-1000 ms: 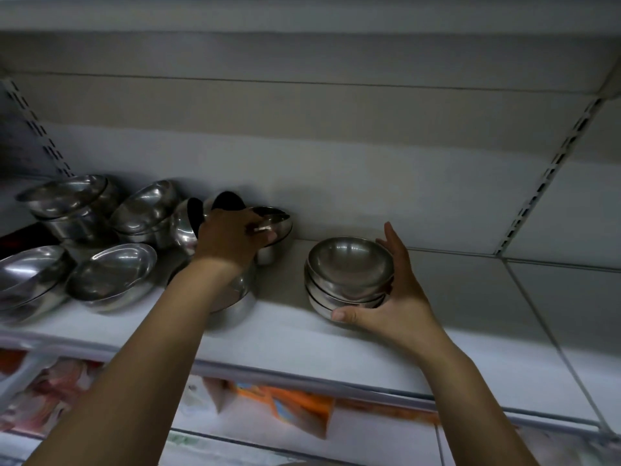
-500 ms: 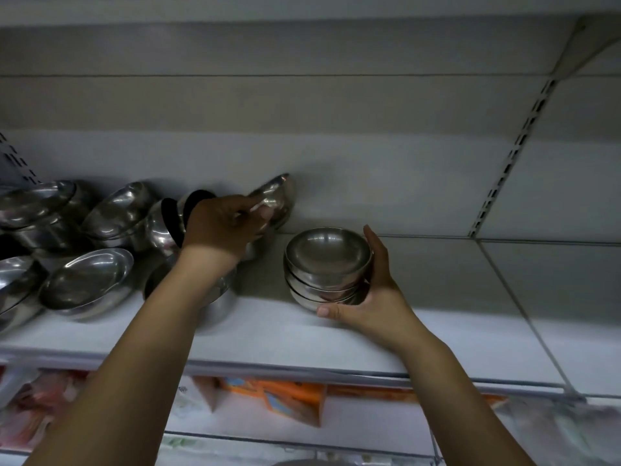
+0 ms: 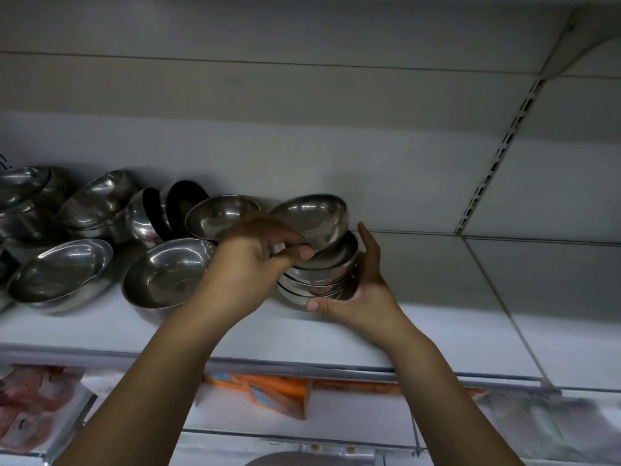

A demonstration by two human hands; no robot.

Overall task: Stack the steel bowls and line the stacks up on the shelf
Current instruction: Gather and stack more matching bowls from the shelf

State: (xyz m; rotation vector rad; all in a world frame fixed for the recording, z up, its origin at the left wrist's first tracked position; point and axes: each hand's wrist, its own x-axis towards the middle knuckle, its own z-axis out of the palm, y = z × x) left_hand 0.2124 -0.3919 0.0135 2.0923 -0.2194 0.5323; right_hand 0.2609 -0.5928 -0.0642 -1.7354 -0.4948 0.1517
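Note:
My left hand [image 3: 258,253] pinches the near rim of a small steel bowl [image 3: 312,213] and holds it tilted just above a stack of small steel bowls [image 3: 319,277] on the white shelf [image 3: 437,317]. My right hand [image 3: 356,294] cups that stack from its right side, thumb at the front and fingers up along its far side. Several loose steel bowls lie to the left, among them a wide bowl [image 3: 164,274], another wide bowl [image 3: 60,274] and a small bowl [image 3: 218,215] behind my left hand.
More bowls [image 3: 94,203] are heaped against the back wall at the far left. A slotted upright [image 3: 497,153] divides the shelf bays at the right. An orange box [image 3: 268,395] and packets lie on the shelf below.
My left hand has carried the small bowl rightwards from the heap to just over the stack. My right hand has stayed on the stack.

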